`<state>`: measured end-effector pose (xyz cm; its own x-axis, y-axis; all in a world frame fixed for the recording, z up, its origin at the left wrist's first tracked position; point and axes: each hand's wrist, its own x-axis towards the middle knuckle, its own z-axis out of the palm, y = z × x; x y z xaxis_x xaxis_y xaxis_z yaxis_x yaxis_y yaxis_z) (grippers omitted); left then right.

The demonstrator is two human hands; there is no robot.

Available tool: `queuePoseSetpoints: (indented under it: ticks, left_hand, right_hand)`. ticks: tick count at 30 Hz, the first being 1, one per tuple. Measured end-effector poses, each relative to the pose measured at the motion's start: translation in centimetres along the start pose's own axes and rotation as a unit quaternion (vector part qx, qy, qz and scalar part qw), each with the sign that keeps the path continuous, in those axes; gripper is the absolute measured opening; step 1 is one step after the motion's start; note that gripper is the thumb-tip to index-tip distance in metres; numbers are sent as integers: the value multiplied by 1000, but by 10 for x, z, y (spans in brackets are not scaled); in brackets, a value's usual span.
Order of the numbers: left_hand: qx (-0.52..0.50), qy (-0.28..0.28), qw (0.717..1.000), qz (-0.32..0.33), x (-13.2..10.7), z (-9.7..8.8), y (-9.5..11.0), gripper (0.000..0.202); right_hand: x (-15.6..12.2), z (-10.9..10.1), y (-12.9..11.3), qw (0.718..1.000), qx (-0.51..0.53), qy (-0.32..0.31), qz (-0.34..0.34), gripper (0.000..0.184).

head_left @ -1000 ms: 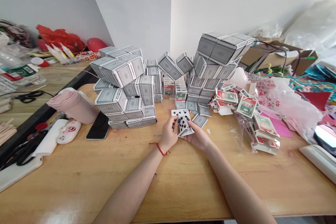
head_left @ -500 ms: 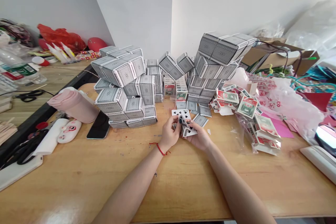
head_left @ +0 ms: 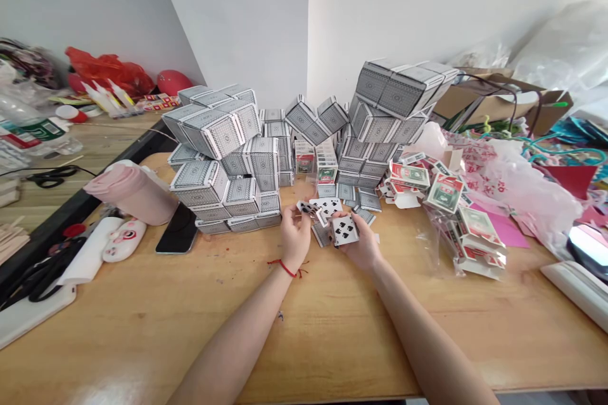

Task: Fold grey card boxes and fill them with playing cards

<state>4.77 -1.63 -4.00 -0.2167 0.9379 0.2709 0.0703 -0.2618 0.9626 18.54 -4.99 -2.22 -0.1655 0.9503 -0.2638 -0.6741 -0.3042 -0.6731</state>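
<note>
My left hand (head_left: 295, 237) pinches a playing card (head_left: 308, 207), tilted and partly turned edge-on, just above the table. In my right hand (head_left: 363, 240) is a playing card (head_left: 345, 230) showing black spades; whether more cards lie under it I cannot tell. Between the hands, another spade card (head_left: 327, 204) lies face up. Folded grey-backed cards (head_left: 367, 199) are spread behind my right hand. Past them rise blocks built from grey-backed cards, a left stack (head_left: 223, 133), a right stack (head_left: 394, 95) and a tilted pair (head_left: 311, 120) between them.
Opened card boxes (head_left: 446, 193) and a clear plastic wrapper (head_left: 439, 243) lie to the right, by plastic bags (head_left: 503, 164). On the left are a phone (head_left: 177, 231), a pink roll (head_left: 130, 193) and black scissors (head_left: 47, 272). Card packs (head_left: 327, 168) stand at the back.
My hands have moved apart. The left has drawn a card away to the left, and the spade card in my right hand now faces up in plain sight.
</note>
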Motion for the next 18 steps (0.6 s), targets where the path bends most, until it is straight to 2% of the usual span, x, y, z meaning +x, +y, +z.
queuePoseSetpoints:
  ticks: [6,10,13,18]
  left_hand:
    - [54,-2,999,1,1,-1,-3,13]
    - [76,-9,997,1,1,-1,-3,12]
    - [91,-17,996,5,1,0,-3,10]
    - [101,-54,993,19,-1,1,-3,11]
  right_hand:
    - [-4,2,-6,997,12,-12,-82,23]
    - [-6,4,-8,995,7,-44,-88,35]
    - [-7,4,-7,995,-3,-61,-83,33]
    - [-5,3,-5,995,-14,-43,-88,34]
